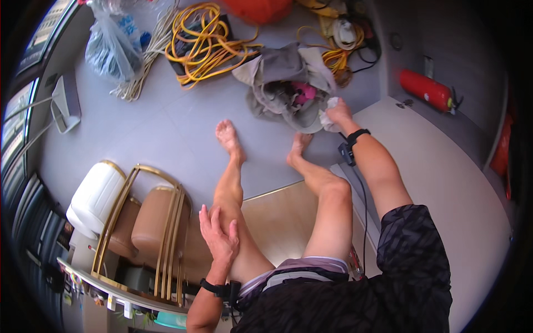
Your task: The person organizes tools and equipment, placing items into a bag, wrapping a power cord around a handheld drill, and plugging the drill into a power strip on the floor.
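My right hand (339, 113) reaches forward and is closed around a crumpled white piece (328, 120), tissue or thin cloth; I cannot tell which. It is beside the right edge of an open grey fabric bag (283, 65) on the floor. Something bright pink (304, 93) and darker items show inside the bag's mouth. My left hand (219, 236) lies against my left leg near the knee, fingers stretched out, holding nothing. Both wrists wear black straps, and a small dark device (347, 154) with a cable hangs at the right one.
Coiled orange-yellow cable (208, 41) and a light blue plastic bag (114, 53) lie on the far floor. A red fire extinguisher (426, 90) is at the right. Stools with brown seats (158, 219) and gold frames lie at the left, next to a white one (95, 194).
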Demonstrator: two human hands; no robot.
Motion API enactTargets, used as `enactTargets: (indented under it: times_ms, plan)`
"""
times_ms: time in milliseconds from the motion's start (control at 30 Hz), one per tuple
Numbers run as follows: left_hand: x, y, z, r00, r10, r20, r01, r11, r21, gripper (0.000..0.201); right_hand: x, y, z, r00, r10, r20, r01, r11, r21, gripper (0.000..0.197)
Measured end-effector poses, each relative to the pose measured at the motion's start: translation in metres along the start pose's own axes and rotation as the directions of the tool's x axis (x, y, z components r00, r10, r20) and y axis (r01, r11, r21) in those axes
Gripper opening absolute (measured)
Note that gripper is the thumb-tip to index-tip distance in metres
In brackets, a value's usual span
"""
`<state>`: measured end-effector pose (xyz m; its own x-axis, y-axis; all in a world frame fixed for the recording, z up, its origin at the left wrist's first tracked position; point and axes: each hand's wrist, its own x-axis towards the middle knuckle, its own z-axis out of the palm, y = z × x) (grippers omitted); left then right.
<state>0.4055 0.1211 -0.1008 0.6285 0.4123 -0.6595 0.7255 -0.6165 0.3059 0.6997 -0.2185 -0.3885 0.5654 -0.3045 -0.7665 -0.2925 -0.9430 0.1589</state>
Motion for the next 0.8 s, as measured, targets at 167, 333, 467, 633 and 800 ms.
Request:
enactTargets:
  times_ms: [167, 333, 467, 633, 800]
  plan:
    - [0.003, -0.003, -0.003, 1.000, -0.017, 0.000, 0.017, 0.999, -0.036, 0.059, 0.022, -0.012, -0.003, 0.982, 0.076, 0.172, -0.114, 0.968, 0.224, 0.067]
    - [0.012, 0.008, -0.006, 0.999, 0.023, 0.034, -0.023, 1.000, -0.013, 0.054, -0.029, -0.027, 0.005, 0.990, -0.111, 0.092, 0.072, 0.934, 0.349, 0.053]
    - [0.005, -0.001, -0.002, 0.999, 0.026, 0.031, -0.026, 1.000, 0.001, 0.053, -0.119, -0.033, -0.037, 0.958, -0.258, 0.126, 0.210, 0.929, 0.306, 0.046]
    - [0.013, -0.006, 0.002, 0.993, -0.020, 0.118, 0.024, 0.999, -0.029, 0.056, -0.188, -0.013, -0.079, 0.895, -0.442, 0.063, 0.361, 0.799, 0.480, 0.041]
    - [0.004, -0.005, -0.002, 0.999, -0.004, 0.038, 0.006, 0.998, -0.065, 0.060, -0.312, -0.004, -0.155, 0.896, -0.436, 0.084, 0.305, 0.742, 0.597, 0.033]
